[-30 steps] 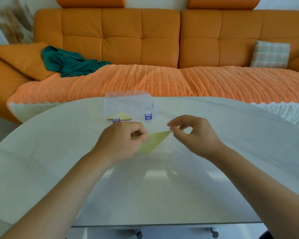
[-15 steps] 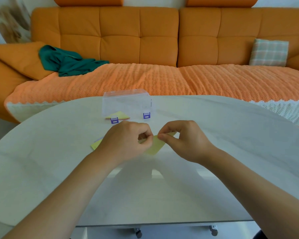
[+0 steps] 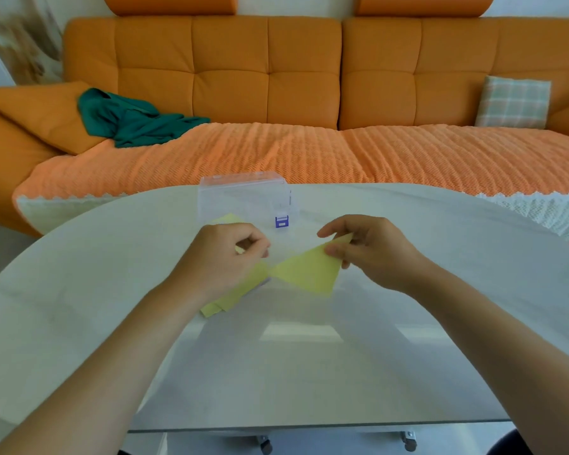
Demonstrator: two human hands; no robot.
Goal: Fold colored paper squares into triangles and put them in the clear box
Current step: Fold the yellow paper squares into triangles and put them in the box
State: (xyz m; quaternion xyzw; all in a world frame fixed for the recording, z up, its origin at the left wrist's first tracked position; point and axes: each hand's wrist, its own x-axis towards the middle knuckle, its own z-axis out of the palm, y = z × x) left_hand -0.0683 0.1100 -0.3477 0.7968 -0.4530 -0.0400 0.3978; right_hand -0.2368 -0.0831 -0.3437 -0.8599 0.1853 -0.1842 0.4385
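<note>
While the right hand (image 3: 375, 247) pinches the yellow triangle (image 3: 306, 272), the clear box (image 3: 243, 198) sits up-left of it, nearer the curled left hand (image 3: 224, 257); I cannot tell what that one holds.

Two bare arms show. The left forearm (image 3: 89, 372) and the right forearm (image 3: 493, 339) are uncovered along all their visible length, with plain wrists. The left hand (image 3: 220, 261) and the right hand (image 3: 378, 251) are likewise bare, with plain fingers. The fingernails are too blurred to describe. The upper arms and shoulders lie outside the picture.
</note>
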